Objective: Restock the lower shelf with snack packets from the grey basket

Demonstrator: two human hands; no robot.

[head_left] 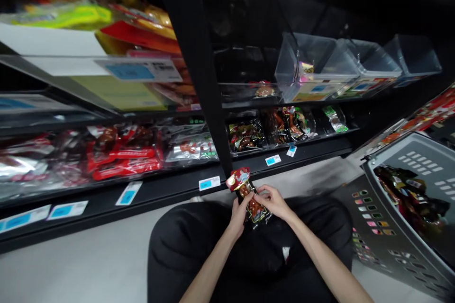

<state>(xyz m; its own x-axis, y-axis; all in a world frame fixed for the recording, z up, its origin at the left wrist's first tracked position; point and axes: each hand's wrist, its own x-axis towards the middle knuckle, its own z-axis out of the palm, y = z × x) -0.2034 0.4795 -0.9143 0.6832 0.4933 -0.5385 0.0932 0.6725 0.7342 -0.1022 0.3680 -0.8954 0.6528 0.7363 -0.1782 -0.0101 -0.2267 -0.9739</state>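
Holding packet [255, 210], partly hidden by fingers [247, 200], unreadable

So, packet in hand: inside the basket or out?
Out: left hand and right hand hold the packet, clear of the grey basket.

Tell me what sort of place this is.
Probably a shop aisle: a black shelf displays red packets, blue-and-white labels resembling price tags line its front edge, and a grey basket holding dark packets stands nearby.
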